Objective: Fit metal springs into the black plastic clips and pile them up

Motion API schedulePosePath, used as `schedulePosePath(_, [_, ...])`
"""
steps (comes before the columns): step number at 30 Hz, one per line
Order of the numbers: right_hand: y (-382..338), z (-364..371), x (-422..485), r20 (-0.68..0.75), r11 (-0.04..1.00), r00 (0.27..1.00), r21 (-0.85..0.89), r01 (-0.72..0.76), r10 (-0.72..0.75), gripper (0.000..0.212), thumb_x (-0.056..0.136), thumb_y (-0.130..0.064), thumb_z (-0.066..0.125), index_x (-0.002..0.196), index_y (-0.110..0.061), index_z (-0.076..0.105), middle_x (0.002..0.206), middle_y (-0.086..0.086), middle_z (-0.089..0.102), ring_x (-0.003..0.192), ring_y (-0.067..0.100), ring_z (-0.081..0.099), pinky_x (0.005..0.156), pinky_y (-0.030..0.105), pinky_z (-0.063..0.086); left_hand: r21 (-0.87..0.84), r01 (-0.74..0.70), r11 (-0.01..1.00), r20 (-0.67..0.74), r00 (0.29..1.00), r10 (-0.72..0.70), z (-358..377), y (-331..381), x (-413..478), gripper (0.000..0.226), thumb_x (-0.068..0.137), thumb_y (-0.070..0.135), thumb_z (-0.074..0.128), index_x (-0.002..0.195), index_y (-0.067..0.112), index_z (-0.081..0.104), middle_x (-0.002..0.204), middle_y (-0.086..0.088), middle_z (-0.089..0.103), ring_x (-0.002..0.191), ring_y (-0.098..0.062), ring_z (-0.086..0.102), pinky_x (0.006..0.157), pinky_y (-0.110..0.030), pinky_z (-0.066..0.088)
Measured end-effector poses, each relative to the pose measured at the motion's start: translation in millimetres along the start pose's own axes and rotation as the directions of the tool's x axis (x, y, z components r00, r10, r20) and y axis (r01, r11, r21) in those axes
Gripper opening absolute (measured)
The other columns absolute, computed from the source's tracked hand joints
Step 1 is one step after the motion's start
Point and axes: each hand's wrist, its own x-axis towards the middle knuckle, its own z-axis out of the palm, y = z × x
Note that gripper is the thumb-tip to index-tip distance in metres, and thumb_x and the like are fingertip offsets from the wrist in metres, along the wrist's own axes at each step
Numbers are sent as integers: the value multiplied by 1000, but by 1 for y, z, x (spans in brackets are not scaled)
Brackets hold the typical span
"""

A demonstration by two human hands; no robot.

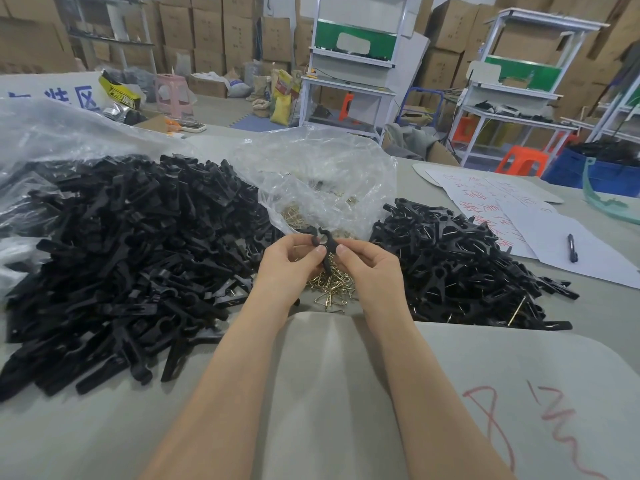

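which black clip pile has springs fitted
The smaller right-hand pile of black plastic clips: brass wire glints in it; the bigger left pile looks bare.

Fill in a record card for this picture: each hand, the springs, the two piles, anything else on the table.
Left hand: pinches the black clip
Right hand: pinches the same clip from its other side
Springs: loose brass-coloured heap under the hands, at the mouth of a clear bag
Left pile: larger, black clip parts
Right pile: smaller, clips with metal springs showing
Also there: pen lying on paper sheets
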Motion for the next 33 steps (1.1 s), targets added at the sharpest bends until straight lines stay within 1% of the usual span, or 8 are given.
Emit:
schedulePosePath(5, [1, 0, 0, 10, 1000, 1000, -4, 0, 0, 27, 87, -2, 63, 78, -26, 71, 77, -6, 74, 82, 10, 69, 80, 20, 55, 2, -5, 1000, 4, 1000, 5, -1, -1, 0, 14, 88, 6, 65, 90, 20, 65, 76, 6, 73, 74, -8, 69, 70, -19, 52])
schedulePosePath(14, [2, 1, 0, -29, 999, 999, 19, -38, 39, 17, 88, -2, 63, 87, -17, 71, 89, 9, 74, 85, 18, 68, 84, 30, 56, -17, -1, 1000, 2, 1000, 1, 0, 0, 0, 15, 88, 7, 65, 91, 21, 66, 75, 8, 73, 73, -7, 70, 69, -18, 53])
schedulePosePath(18, [0, 1, -1, 0, 1000, 1000, 0, -23, 23, 20, 88, -2, 63, 85, -20, 72, 87, 2, 74, 86, 14, 69, 84, 27, 55, 16, -2, 1000, 4, 1000, 2, -1, 0, -1, 14, 88, 8, 66, 93, 21, 67, 78, 6, 73, 75, -10, 68, 78, -26, 53])
schedulePosePath(21, [-1, 0, -2, 21, 1000, 1000, -3, -13, 13, 23, 88, -1, 63, 82, -22, 71, 81, -6, 73, 83, 8, 68, 83, 21, 54, 17, -3, 1000, 18, 1000, 3, -1, 1, -2, 15, 88, 6, 65, 93, 20, 68, 77, 6, 73, 72, -8, 68, 74, -23, 53])
schedulePosePath(24, [-2, -1, -2, 40, 1000, 999, -7, -12, 13, 23, 88, -1, 62, 83, -22, 71, 79, -7, 73, 80, 6, 67, 82, 19, 54, -18, 5, 1000, 34, 999, -5, -2, 4, -4, 15, 89, 5, 64, 95, 18, 68, 77, 5, 74, 71, -7, 68, 68, -18, 53])
schedulePosePath(27, [-3, -2, -1, 53, 1000, 998, -7, -21, 21, 18, 89, -3, 61, 88, -18, 72, 85, 2, 74, 81, 9, 68, 82, 22, 55, -85, 28, 996, 27, 999, -25, -1, 7, -6, 13, 89, 6, 63, 94, 17, 67, 78, 6, 74, 73, -4, 69, 64, -13, 52])
schedulePosePath(30, [-2, -3, 0, 42, 999, 998, 31, -42, 41, 19, 91, -3, 58, 88, -15, 73, 84, 7, 73, 77, 13, 68, 77, 24, 57, -151, 46, 987, 24, 999, -43, 2, 11, -8, 11, 90, 6, 61, 94, 16, 66, 76, 6, 74, 73, -5, 70, 62, -12, 52])
schedulePosePath(33, [-2, -5, 3, 78, 988, 993, 112, -102, 94, 19, 93, -4, 56, 88, -11, 74, 87, 13, 73, 83, 23, 66, 83, 35, 55, -189, 44, 981, 69, 997, -31, 3, 13, -10, 17, 90, 3, 61, 104, 12, 64, 87, -1, 71, 78, -8, 71, 67, -14, 53])
